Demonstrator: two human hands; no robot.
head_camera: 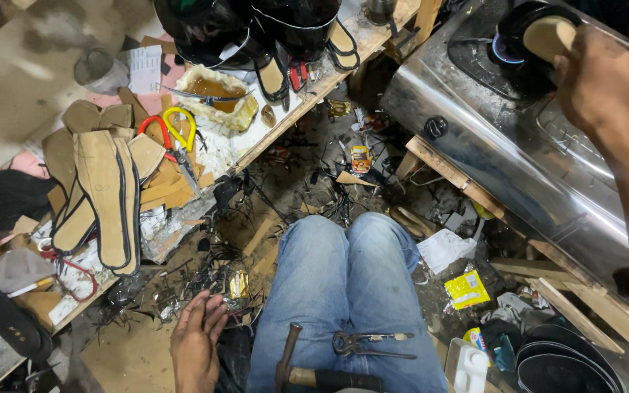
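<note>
Up by the steel stove (518, 138), the right hand (602, 80) grips a tan shoe sole (547, 36) closed in its fingers, holding it just above the burner (507, 51). Well away from the stove, the left hand (196, 342) hangs open and empty beside the jeans-clad knees (351, 284), where pincers (365, 343) and a hammer (307, 371) lie.

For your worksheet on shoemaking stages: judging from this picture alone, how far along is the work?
Done: flat tan insoles with black edging lie stacked on the bench. In hand: the right hand holds a tan sole piece over the lit blue flame of the steel gas stove; the left hand rests empty. Left: metal pincers and a wooden-handled hammer wait on the lap.
</note>
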